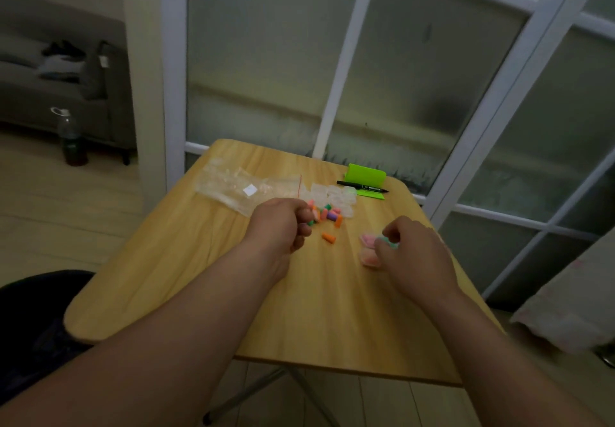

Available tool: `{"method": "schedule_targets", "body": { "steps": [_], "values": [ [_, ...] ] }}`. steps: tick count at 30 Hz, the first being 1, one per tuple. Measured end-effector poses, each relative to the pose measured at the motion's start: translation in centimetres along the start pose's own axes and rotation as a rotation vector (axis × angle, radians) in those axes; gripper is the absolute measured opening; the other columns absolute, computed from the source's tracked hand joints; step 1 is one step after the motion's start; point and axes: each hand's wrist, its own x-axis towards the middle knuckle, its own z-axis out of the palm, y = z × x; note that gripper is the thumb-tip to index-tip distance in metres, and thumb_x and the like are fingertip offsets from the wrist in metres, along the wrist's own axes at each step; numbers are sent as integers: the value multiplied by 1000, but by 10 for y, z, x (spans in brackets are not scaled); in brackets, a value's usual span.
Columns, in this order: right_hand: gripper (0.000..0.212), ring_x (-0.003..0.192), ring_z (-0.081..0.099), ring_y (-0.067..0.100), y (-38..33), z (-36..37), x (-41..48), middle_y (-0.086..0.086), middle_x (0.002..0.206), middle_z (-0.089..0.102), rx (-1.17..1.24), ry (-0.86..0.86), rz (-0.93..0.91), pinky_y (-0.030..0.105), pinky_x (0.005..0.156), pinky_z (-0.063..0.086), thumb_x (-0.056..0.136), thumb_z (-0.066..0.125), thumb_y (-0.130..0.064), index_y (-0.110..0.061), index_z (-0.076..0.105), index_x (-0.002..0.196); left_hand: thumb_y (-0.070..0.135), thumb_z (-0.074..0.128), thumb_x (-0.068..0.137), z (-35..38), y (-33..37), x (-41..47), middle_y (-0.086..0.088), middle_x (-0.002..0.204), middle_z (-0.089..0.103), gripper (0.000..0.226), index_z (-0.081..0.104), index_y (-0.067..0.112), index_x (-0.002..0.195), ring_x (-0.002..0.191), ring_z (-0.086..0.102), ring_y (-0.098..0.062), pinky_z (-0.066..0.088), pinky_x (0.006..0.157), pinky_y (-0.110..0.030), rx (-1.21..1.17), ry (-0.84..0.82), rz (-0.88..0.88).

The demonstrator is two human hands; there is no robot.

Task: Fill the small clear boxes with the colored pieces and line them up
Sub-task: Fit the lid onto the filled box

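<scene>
A heap of small colored pieces (327, 215) lies mid-table, with one orange piece (328, 237) apart in front of it. My left hand (283, 223) is curled at the heap's left edge, its fingertips pinched on a few pieces. Several empty small clear boxes (332, 197) sit behind the heap. Two filled boxes with pink pieces (367, 239) (368, 256) rest at the right. My right hand (412, 250) is closed around another small box with green pieces (387, 242) beside them.
A clear plastic bag (239, 186) lies at the back left of the wooden table (316, 310). A green holder (367, 180) and a black pen (362, 187) are at the back right. Glass door panels stand behind the table.
</scene>
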Motion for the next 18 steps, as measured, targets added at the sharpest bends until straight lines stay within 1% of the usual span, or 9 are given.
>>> {"method": "schedule_targets", "body": {
  "steps": [3, 5, 8, 10, 11, 14, 16, 18],
  "values": [
    [21, 104, 61, 19, -10, 10, 26, -7, 109, 67, -31, -41, -21, 45, 92, 54, 97, 65, -38, -28, 66, 115, 13, 49, 100, -1, 3, 4, -3, 68, 65, 19, 66, 8, 92, 56, 52, -14, 36, 46, -23, -26, 7, -26],
    [26, 107, 63, 20, -16, 18, 47, -6, 115, 68, -47, -70, -29, 46, 94, 54, 97, 65, -34, -28, 66, 121, 19, 44, 103, -2, 6, 7, -3, 69, 64, 24, 65, 9, 96, 56, 52, -14, 37, 48, -24, -46, -11, -49],
    [43, 114, 64, 23, -22, 32, 75, -4, 125, 69, -32, -103, -53, 50, 96, 54, 94, 67, -26, -31, 60, 136, 30, 40, 108, -5, 13, 12, -5, 74, 67, 35, 66, 7, 105, 57, 56, -15, 41, 48, -24, -63, -46, -55],
    [55, 123, 61, 26, -25, 39, 90, -2, 136, 65, -26, -142, -89, 50, 100, 52, 93, 66, -18, -31, 54, 145, 32, 39, 109, -7, 17, 16, -6, 73, 69, 39, 67, 5, 107, 54, 58, -15, 44, 44, -22, -71, -46, -45],
    [58, 128, 59, 27, -27, 42, 98, 0, 140, 63, -43, -171, -116, 50, 102, 51, 92, 65, -17, -31, 53, 147, 32, 39, 109, -8, 19, 17, -5, 71, 69, 39, 67, 5, 105, 52, 58, -15, 44, 43, -21, -76, -44, -41],
    [56, 134, 55, 28, -29, 50, 114, 2, 146, 60, -152, -261, -166, 47, 106, 49, 93, 69, -25, -28, 57, 147, 33, 39, 109, -7, 21, 17, -6, 73, 68, 37, 65, 7, 104, 53, 57, -16, 44, 42, -21, -85, -46, -39],
    [49, 133, 56, 28, -28, 54, 119, 3, 145, 62, -231, -291, -171, 43, 105, 50, 94, 69, -34, -28, 63, 142, 33, 40, 109, -6, 20, 16, -6, 77, 68, 35, 64, 7, 104, 55, 57, -15, 44, 43, -21, -74, -57, -43],
    [44, 129, 59, 27, -26, 57, 120, 4, 140, 66, -274, -288, -166, 41, 102, 52, 96, 67, -40, -29, 67, 138, 32, 41, 108, -5, 20, 15, -5, 77, 68, 32, 63, 9, 104, 56, 57, -14, 44, 46, -22, -61, -66, -42]
  ]
}}
